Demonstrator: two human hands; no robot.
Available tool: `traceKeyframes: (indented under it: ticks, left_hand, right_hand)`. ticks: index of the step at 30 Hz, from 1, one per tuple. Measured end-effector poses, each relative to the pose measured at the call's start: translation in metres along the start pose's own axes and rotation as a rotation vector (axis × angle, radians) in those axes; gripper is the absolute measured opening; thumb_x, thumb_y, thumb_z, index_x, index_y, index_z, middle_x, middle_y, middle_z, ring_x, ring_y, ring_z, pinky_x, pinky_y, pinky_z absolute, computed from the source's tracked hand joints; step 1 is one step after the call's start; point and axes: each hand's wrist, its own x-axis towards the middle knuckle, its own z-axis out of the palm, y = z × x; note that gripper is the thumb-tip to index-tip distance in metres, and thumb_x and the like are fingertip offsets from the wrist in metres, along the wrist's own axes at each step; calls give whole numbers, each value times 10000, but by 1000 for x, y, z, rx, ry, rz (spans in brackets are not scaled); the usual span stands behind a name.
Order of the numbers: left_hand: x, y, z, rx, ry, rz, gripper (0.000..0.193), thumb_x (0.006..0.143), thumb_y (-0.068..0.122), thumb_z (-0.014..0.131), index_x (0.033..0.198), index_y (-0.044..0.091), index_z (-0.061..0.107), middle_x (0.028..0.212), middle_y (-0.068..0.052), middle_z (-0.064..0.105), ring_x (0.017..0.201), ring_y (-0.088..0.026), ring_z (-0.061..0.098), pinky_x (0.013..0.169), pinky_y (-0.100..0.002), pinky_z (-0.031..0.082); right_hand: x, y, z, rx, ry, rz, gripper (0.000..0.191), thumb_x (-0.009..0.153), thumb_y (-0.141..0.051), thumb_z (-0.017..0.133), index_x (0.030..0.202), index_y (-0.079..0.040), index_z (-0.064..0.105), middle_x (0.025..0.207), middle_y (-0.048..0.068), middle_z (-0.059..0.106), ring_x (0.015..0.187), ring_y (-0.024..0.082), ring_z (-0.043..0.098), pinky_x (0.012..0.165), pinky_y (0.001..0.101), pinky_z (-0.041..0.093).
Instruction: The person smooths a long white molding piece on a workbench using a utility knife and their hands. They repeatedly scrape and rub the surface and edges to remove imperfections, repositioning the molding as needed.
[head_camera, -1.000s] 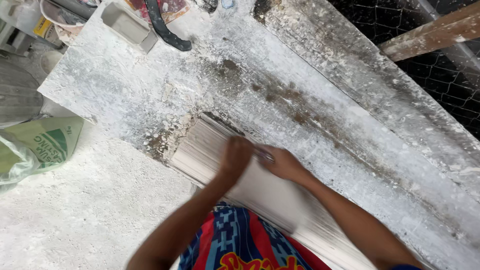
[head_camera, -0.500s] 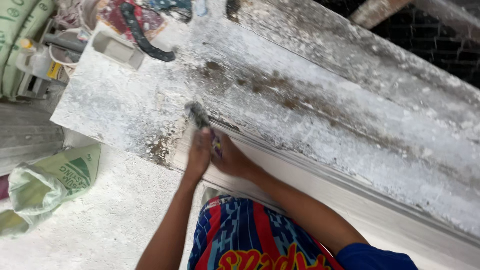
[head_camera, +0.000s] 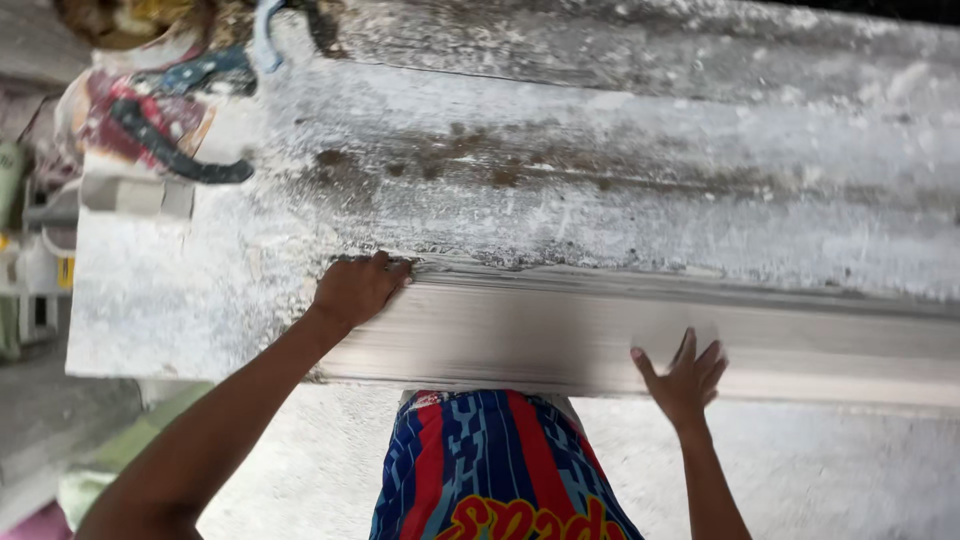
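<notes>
Long pale moulded strip (head_camera: 560, 330) lying flat along the near edge of the dusty white bench (head_camera: 160, 290), running from about the middle of the view off past the right side. Left hand (head_camera: 355, 290) set on the strip's left end, fingers curled together over that end and pressed against it. Right hand (head_camera: 685, 375) further along, palm flat on the strip's near face, fingers (head_camera: 708, 352) spread wide apart. Both forearms reaching up from below, with patterned blue and red shorts (head_camera: 490, 470) between them. On the bench's far left corner, a grey rectangular block (head_camera: 135, 195) just beside a heap of stained cloth (head_camera: 140, 110) with a dark curved handle (head_camera: 175, 150) across it (kind of tool not clear). Brown stains (head_camera: 480, 165) along the bench top, well behind the strip. White powdery floor (head_camera: 850, 470) under the bench edge.
</notes>
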Motion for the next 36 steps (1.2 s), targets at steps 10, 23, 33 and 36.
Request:
traceKeyframes:
  ticks: [10, 23, 33, 36]
  left_hand:
    - [50, -57, -39, 196, -473, 456, 355, 1016, 210, 468, 1357, 143, 538, 1071, -127, 706, 911, -303, 753, 677, -453, 647]
    - [161, 104, -39, -54, -478, 492, 441, 935, 133, 554, 1368, 78, 489, 1187, -190, 700, 1016, -362, 724, 877, -510, 546]
    - [57, -58, -66, 233, -273, 697, 446, 1061, 216, 475, 1501, 151, 438, 1197, -116, 691, 906, -276, 770, 592, -380, 653]
    - [85, -29, -59, 356, -152, 841, 676, 901, 127, 543, 1550, 261, 411, 1407, -147, 638, 934, -310, 766, 437, -302, 635]
  right_hand:
    - [-24, -43, -3, 265, 73, 346, 1492, 620, -920, 594, 1688, -139, -96, 1672, 269, -315, 1498, 557, -327, 1144, 851, 36]
    - [-30, -43, -19, 338, -8, 409, 1491, 596, -904, 634, 1684, -219, -121, 1667, 235, -339, 1486, 538, -355, 1130, 861, 93]
    - [-29, -29, -1, 347, -12, 429, 1509, 565, -908, 626, 1685, -225, -119, 1669, 245, -331, 1486, 558, -338, 1119, 869, 115]
    - [-29, -30, -3, 320, -19, 424, 1511, 571, -928, 612, 1684, -229, -134, 1666, 249, -338, 1490, 549, -337, 1117, 875, 107]
